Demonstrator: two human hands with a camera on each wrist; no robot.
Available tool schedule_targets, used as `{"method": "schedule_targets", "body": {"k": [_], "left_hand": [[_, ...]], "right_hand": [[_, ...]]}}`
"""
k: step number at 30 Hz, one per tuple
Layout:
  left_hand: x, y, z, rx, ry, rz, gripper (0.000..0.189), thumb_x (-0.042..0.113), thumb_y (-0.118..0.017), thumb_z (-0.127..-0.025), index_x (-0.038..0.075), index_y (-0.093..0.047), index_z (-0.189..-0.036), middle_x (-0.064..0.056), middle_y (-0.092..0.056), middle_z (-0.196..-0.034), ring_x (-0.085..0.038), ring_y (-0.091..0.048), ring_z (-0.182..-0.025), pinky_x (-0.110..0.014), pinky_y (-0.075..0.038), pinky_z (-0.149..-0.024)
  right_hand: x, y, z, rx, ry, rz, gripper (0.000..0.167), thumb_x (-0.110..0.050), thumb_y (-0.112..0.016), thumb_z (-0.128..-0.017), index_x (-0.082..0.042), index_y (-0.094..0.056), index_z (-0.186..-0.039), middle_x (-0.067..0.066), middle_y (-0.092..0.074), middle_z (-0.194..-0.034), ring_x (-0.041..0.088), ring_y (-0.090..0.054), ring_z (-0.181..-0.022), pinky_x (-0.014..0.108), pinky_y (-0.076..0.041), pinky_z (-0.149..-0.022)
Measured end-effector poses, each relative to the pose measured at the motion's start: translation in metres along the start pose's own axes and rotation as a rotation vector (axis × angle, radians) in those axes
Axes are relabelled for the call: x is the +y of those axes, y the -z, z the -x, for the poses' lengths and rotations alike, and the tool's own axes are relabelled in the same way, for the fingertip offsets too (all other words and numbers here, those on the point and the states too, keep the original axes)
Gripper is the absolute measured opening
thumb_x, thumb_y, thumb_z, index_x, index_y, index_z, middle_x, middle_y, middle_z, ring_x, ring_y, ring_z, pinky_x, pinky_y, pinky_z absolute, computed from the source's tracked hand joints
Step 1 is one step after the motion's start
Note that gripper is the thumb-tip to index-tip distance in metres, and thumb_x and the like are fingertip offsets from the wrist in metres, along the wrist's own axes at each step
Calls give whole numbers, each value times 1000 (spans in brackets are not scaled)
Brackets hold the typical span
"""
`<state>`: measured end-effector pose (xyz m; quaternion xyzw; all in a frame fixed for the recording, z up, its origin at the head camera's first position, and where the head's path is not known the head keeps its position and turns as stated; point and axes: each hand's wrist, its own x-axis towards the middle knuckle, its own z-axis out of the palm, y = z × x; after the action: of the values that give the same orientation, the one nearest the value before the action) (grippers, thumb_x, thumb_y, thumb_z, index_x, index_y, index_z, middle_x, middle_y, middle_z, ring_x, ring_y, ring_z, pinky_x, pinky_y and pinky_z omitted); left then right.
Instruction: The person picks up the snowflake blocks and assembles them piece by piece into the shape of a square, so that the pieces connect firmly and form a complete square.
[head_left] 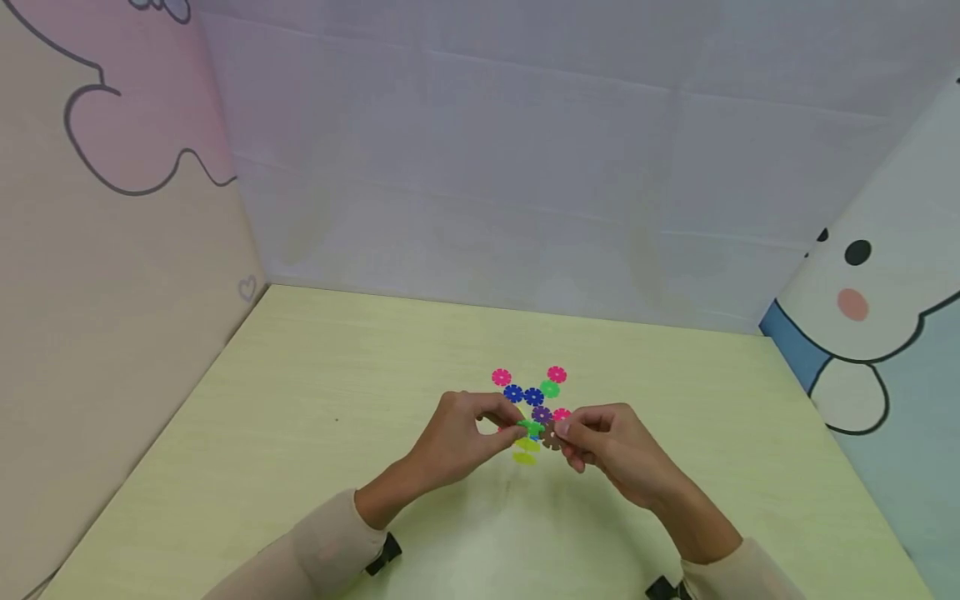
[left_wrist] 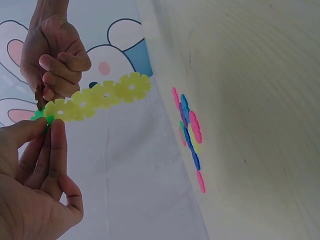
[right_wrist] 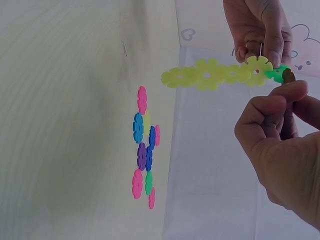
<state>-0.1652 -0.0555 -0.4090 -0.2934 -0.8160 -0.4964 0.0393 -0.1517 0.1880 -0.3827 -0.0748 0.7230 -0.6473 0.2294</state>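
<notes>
My left hand (head_left: 450, 433) pinches a green notched flower-shaped disc (right_wrist: 276, 74) between thumb and fingertips. Joined to that disc is a chain of several yellow discs (right_wrist: 207, 75), held up above the table. From the other side, my right hand (head_left: 626, 454) holds a brown notched disc (head_left: 551, 438) between thumb and forefinger. In the right wrist view the brown disc is edge-on right at the green one's rim; whether their slots are engaged I cannot tell. The fingers partly cover both discs.
Beyond the hands, several loose discs lie on the pale yellow table (head_left: 360, 367): pink (head_left: 501, 377), dark blue (head_left: 513, 393), green (head_left: 550, 389) and purple (head_left: 542, 414) among them. A light back wall (head_left: 525, 183) and printed side panels enclose the table.
</notes>
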Motion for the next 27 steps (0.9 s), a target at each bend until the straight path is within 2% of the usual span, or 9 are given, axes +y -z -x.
{"method": "schedule_targets", "body": {"k": [5,11,15,22,27], "left_hand": [[0,-1,1,-11,-18,-13,5,17,-78,-92,13,-80,-94,4,-80,-89,-5,-74,-84,-25,-51,-80],[-1,-6,3,14,-33,-46,5,18,-80,-91,13,-80,-91,5,-80,-87,-4,-73,-85,-29,-46,-84],[-3,-7,4,17,-74,-65,6,18,-80,-91,12,-80,-90,4,-80,-87,-5,-73,-84,-28,-46,-82],[-4,-5,5,-20,-130,-95,9,18,-79,-92,10,-78,-88,3,-80,-86,-6,-72,-82,-25,-45,-79],[-5,-6,6,-3,-184,-124,4,12,-81,-89,11,-77,-87,3,-79,-85,-6,-71,-80,-24,-47,-78]], "right_hand": [[0,0,0,-10,0,6,30,-16,-62,-104,13,-67,-99,2,-69,-82,11,-58,-68,24,-54,-69],[2,-2,0,35,-7,-7,30,-16,-64,-102,14,-69,-100,3,-70,-83,10,-58,-66,24,-53,-66],[5,-4,1,60,-20,8,29,-14,-65,-102,15,-70,-102,2,-70,-82,10,-58,-65,23,-54,-65],[8,-6,2,57,-29,13,30,-12,-65,-101,17,-70,-108,7,-73,-86,10,-58,-65,22,-54,-66],[9,-11,1,81,-24,19,31,-13,-66,-101,17,-70,-107,6,-71,-83,10,-57,-64,21,-54,-66]]}}
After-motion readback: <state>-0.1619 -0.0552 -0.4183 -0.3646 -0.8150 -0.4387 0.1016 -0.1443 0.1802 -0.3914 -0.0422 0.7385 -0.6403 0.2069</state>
